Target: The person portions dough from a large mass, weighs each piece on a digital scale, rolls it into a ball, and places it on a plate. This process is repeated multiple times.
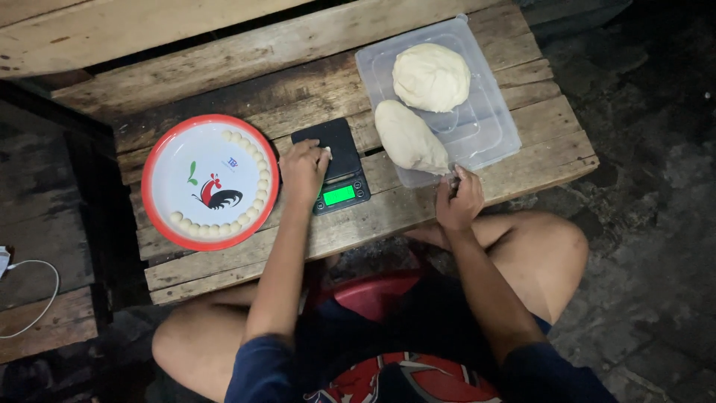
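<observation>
At the table's [224, 67] near edge, left hand [302, 170] rests open-fingered on a black scale [339, 166]; right hand [459, 201] pinches dough [410, 138].

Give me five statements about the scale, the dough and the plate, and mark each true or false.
1. The left hand rests at the black scale. True.
2. The scale's display is dark. False: it glows green.
3. Two dough lumps lie on the clear lid. True.
4. The plate is heaped with dough balls in the middle. False: small balls line its rim, and the middle shows a rooster picture.
5. The right hand is at the near end of the longer lump. True; what its fingers hold is too small to tell.
</observation>
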